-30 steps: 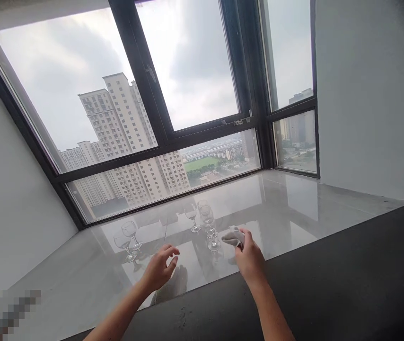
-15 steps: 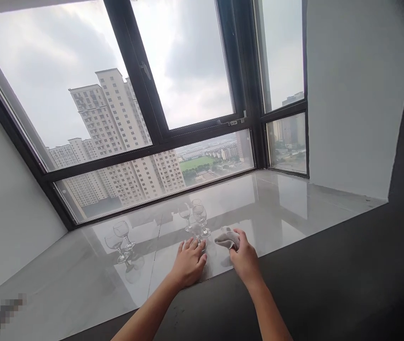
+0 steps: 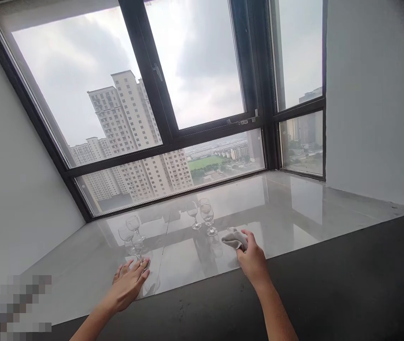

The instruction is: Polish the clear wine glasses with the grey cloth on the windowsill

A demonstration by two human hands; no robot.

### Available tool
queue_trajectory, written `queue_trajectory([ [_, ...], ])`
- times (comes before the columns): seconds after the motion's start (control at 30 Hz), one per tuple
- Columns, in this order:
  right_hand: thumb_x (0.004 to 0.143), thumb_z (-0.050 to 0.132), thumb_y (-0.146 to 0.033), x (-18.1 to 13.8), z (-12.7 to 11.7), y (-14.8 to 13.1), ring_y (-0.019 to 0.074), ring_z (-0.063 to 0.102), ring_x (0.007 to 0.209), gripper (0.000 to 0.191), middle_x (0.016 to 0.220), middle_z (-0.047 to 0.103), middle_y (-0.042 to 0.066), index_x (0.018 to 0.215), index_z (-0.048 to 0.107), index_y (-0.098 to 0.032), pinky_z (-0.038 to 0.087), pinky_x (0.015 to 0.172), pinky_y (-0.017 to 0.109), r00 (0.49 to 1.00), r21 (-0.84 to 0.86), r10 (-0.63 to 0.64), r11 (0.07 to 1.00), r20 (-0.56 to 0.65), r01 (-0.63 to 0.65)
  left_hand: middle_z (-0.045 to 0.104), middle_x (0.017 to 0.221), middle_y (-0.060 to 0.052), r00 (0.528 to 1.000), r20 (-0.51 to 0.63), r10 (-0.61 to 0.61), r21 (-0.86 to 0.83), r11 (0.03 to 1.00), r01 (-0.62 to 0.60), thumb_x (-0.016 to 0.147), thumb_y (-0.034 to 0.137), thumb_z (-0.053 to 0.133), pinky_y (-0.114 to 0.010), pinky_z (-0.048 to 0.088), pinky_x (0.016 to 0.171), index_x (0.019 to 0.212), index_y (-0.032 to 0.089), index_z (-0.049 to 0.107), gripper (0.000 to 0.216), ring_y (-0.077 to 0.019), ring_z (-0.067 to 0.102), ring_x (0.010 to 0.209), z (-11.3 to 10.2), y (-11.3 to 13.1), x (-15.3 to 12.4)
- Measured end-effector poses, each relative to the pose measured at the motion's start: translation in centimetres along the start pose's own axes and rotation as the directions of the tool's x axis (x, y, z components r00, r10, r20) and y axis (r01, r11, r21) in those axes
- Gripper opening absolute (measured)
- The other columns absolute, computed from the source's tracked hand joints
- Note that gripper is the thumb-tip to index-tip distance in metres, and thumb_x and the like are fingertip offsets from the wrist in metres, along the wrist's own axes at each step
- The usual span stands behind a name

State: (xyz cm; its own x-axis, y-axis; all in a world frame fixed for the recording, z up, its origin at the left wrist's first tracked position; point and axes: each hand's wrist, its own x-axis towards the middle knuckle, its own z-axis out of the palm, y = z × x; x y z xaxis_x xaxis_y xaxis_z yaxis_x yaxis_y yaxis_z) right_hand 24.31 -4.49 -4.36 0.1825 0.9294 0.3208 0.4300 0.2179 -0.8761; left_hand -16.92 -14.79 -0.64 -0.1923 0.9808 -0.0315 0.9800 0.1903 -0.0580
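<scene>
My left hand (image 3: 130,282) is low at the left front of the glossy sill, its fingers at the foot of a clear stemmed wine glass (image 3: 138,245); the exact grip is partly hidden. Just behind that glass stand two more wine glasses, a left one (image 3: 126,235) and a farther one (image 3: 133,222). Crumpled grey cloth (image 3: 235,238) is pinched in my right hand (image 3: 252,258), held over the sill near its front edge. Between the hands and farther back is another group of upright glasses, including a nearer glass (image 3: 207,215) and a left glass (image 3: 192,210).
The pale, reflective sill (image 3: 276,227) ends at a dark front edge. Behind it rises a dark-framed window (image 3: 173,139) with a handle and latch. A white wall (image 3: 375,109) bounds the right side, and another wall (image 3: 13,142) the left.
My left hand has moved left with a wine glass, from the middle group to the left pair. The right hand still holds the cloth in about the same place. The view has shifted slightly.
</scene>
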Motion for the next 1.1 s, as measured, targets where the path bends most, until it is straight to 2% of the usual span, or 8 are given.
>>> queue_trajectory([
  [0.1, 0.081, 0.045, -0.024, 0.0, 0.1, 0.0, 0.0260, 0.068, 0.095, 0.046, 0.112, 0.071, 0.010, 0.128, 0.048, -0.022, 0.046, 0.074, 0.031, 1.000, -0.018, 0.003, 1.000, -0.006, -0.003, 0.034, 0.160, -0.002, 0.994, -0.005, -0.112, 0.038, 0.993, 0.112, 0.097, 0.046, 0.027, -0.055, 0.007, 0.120, 0.154, 0.030, 0.034, 0.059, -0.0295, 0.017, 0.152, 0.2, -2.8, 0.2],
  [0.23, 0.083, 0.045, -0.025, 0.1, 0.3, 0.3, 0.0260, 0.068, 0.096, 0.046, 0.114, 0.070, 0.010, 0.129, 0.048, -0.023, 0.046, 0.074, 0.031, 1.000, -0.041, 0.002, 0.999, -0.012, -0.002, 0.038, 0.158, -0.002, 0.982, -0.019, -0.190, 0.030, 0.981, 0.191, 0.095, 0.044, 0.031, -0.056, 0.009, 0.120, 0.151, 0.031, 0.039, 0.058, -0.0297, 0.021, 0.151, 0.2, -4.6, 0.6],
  [0.63, 0.083, 0.046, -0.026, -0.1, 0.1, 0.1, 0.0262, 0.068, 0.096, 0.048, 0.114, 0.070, 0.010, 0.130, 0.048, -0.023, 0.046, 0.073, 0.030, 1.000, -0.062, 0.007, 0.998, -0.003, -0.007, 0.036, 0.159, -0.002, 0.979, -0.031, -0.199, -0.008, 0.980, 0.199, 0.097, 0.045, 0.026, -0.053, 0.014, 0.121, 0.153, 0.031, 0.036, 0.058, -0.0281, 0.022, 0.151, 0.5, -4.6, 0.6],
  [0.8, 0.081, 0.046, -0.025, 0.0, 0.3, 0.4, 0.0255, 0.068, 0.097, 0.048, 0.113, 0.070, 0.010, 0.129, 0.049, -0.022, 0.048, 0.074, 0.030, 1.000, -0.042, -0.009, 0.999, -0.021, 0.008, 0.027, 0.162, -0.009, 0.972, -0.057, -0.228, 0.052, 0.972, 0.231, 0.096, 0.045, 0.028, -0.055, 0.015, 0.119, 0.156, 0.030, 0.030, 0.061, -0.0317, 0.020, 0.151, 1.8, -4.8, 0.7],
  [0.9, 0.080, 0.045, -0.025, 0.1, 0.4, 0.4, 0.0254, 0.069, 0.097, 0.048, 0.112, 0.071, 0.010, 0.129, 0.049, -0.022, 0.048, 0.075, 0.030, 1.000, -0.034, -0.015, 0.999, -0.021, 0.014, 0.027, 0.162, -0.012, 0.952, -0.143, -0.272, 0.091, 0.954, 0.286, 0.094, 0.045, 0.032, -0.055, 0.017, 0.118, 0.154, 0.029, 0.033, 0.062, -0.0322, 0.018, 0.151, 3.0, -4.4, 0.1],
  [0.97, 0.080, 0.045, -0.024, 0.1, 0.4, 0.3, 0.0257, 0.069, 0.096, 0.049, 0.112, 0.070, 0.010, 0.129, 0.049, -0.021, 0.048, 0.075, 0.031, 1.000, -0.041, -0.009, 0.999, -0.021, 0.008, 0.034, 0.159, -0.012, 0.941, -0.197, -0.276, 0.121, 0.945, 0.303, 0.092, 0.044, 0.035, -0.055, 0.016, 0.118, 0.151, 0.028, 0.041, 0.061, -0.0337, 0.021, 0.150, 3.7, -3.4, -0.9],
  [1.03, 0.081, 0.045, -0.024, 0.1, 0.3, 0.2, 0.0258, 0.068, 0.096, 0.049, 0.113, 0.070, 0.010, 0.129, 0.049, -0.021, 0.048, 0.074, 0.030, 1.000, -0.045, 0.000, 0.999, -0.015, -0.001, 0.043, 0.153, -0.012, 0.938, -0.242, -0.248, 0.113, 0.953, 0.281, 0.092, 0.045, 0.034, -0.055, 0.015, 0.119, 0.147, 0.028, 0.046, 0.059, -0.0338, 0.029, 0.147, 4.3, -1.5, -2.1],
  [1.1, 0.081, 0.045, -0.024, 0.0, 0.2, 0.1, 0.0254, 0.068, 0.096, 0.048, 0.112, 0.071, 0.009, 0.129, 0.049, -0.022, 0.047, 0.074, 0.030, 1.000, -0.048, 0.007, 0.999, -0.015, -0.008, 0.047, 0.148, -0.010, 0.951, -0.266, -0.158, 0.033, 0.984, 0.173, 0.094, 0.048, 0.029, -0.052, 0.017, 0.120, 0.147, 0.031, 0.046, 0.058, -0.0308, 0.033, 0.144, 4.7, 1.1, -3.1],
])
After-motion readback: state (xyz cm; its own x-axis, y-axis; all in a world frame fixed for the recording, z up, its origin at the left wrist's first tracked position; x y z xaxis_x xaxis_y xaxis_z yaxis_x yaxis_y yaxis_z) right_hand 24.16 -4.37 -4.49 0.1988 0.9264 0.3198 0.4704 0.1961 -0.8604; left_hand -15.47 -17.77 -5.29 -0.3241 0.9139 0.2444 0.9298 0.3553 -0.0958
